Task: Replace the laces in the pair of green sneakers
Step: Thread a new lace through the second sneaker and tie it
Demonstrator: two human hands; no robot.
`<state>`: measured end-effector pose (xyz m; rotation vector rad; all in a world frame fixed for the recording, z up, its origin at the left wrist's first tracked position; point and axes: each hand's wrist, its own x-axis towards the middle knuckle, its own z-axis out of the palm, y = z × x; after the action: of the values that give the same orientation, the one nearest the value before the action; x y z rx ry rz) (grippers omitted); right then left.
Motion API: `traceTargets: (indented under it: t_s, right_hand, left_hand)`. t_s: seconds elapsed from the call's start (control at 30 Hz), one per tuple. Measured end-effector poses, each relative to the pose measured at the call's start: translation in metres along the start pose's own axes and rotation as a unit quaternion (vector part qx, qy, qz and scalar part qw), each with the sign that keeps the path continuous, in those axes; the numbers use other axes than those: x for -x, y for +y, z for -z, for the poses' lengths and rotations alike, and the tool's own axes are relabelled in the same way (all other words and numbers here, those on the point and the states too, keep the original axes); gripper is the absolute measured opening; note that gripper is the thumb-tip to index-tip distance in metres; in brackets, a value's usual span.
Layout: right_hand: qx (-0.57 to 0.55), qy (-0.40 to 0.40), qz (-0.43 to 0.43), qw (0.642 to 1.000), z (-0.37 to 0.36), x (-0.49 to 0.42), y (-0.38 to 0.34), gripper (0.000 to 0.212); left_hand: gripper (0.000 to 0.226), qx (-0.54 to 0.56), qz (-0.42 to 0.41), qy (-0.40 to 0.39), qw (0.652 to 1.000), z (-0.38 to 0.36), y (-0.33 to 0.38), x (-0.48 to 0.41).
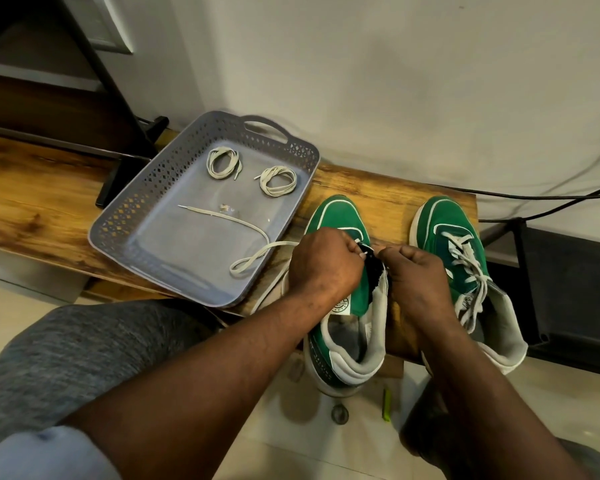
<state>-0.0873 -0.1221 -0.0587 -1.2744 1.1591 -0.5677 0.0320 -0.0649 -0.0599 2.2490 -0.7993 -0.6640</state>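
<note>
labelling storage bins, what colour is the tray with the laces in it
Grey-blue tray, diamond cut-out walls; head view.

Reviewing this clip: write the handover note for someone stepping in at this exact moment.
Left hand pinches the loose lace, which trails back into the tray. Right hand grips the nearer sneaker at its tongue. Two coiled laces lie in the tray. Done: nothing visibly finished. Left: finish this sneaker, then the other sneaker, which is laced throughout.
</note>
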Motion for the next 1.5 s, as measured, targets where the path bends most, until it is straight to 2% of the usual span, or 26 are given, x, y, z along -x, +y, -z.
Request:
traceTargets:
  t_s: [0.17, 0.4, 0.57, 0.63, 0.73, 0.83, 0.97, 1.07, 1.17, 1.23, 1.3, 1.37, 1.5]
  right_hand:
    - [0.065, 0.009, 0.036, 0.997, -0.004, 0.002, 0.004, 0.020]
    - [0.078, 0.030, 0.059, 0.995, -0.006, 0.005, 0.006, 0.019]
    - [0.050, 0.001, 0.009, 0.999, 0.000, 0.005, -0.001, 0.034]
    - [0.048, 0.011, 0.003, 0.999, 0.000, 0.004, -0.001, 0.029]
    - [0.075, 0.032, 0.008, 0.997, 0.000, 0.002, 0.002, 0.022]
    - [0.123, 0.044, 0.015, 0.991, 0.000, 0.000, 0.003, 0.025]
    - [0.114, 0.036, 0.008, 0.993, 0.001, 0.001, 0.002, 0.024]
    - [0.072, 0.027, -0.013, 0.997, 0.003, 0.003, 0.003, 0.021]
    - [0.069, 0.027, -0.013, 0.997, 0.003, 0.003, 0.006, 0.020]
    - [0.085, 0.030, 0.002, 0.996, 0.002, 0.004, 0.006, 0.021]
    - [0.098, 0.031, 0.014, 0.995, 0.002, 0.004, 0.006, 0.020]
    - [0.100, 0.029, 0.016, 0.994, 0.001, 0.004, 0.006, 0.019]
    - [0.109, 0.036, 0.022, 0.993, 0.000, 0.002, 0.009, 0.021]
  left_hand:
    - [0.017, -0.095, -0.027, 0.001, 0.995, 0.001, 0.007, 0.002]
    - [0.015, -0.030, -0.043, -0.003, 0.999, 0.002, -0.003, -0.003]
    - [0.004, -0.151, -0.124, -0.007, 0.981, 0.008, -0.002, -0.007]
    - [0.003, -0.183, -0.145, -0.002, 0.972, 0.010, -0.001, -0.007]
    - [0.010, -0.162, -0.128, -0.007, 0.979, 0.009, -0.001, -0.005]
    - [0.019, -0.084, -0.075, -0.017, 0.994, 0.006, -0.005, -0.007]
    - [0.018, -0.034, -0.061, -0.017, 0.997, 0.005, -0.008, -0.004]
    - [0.012, -0.085, -0.113, -0.029, 0.990, 0.009, -0.007, -0.004]
    - [0.011, -0.210, -0.168, -0.019, 0.963, 0.014, -0.002, -0.003]
    - [0.007, -0.206, -0.145, 0.004, 0.968, 0.014, 0.001, -0.001]
    - [0.009, -0.125, -0.092, 0.018, 0.988, 0.014, 0.002, -0.001]
    - [0.018, -0.060, -0.043, 0.014, 0.997, 0.014, 0.003, -0.004]
    - [0.016, -0.008, 0.004, -0.009, 1.000, 0.013, 0.005, -0.007]
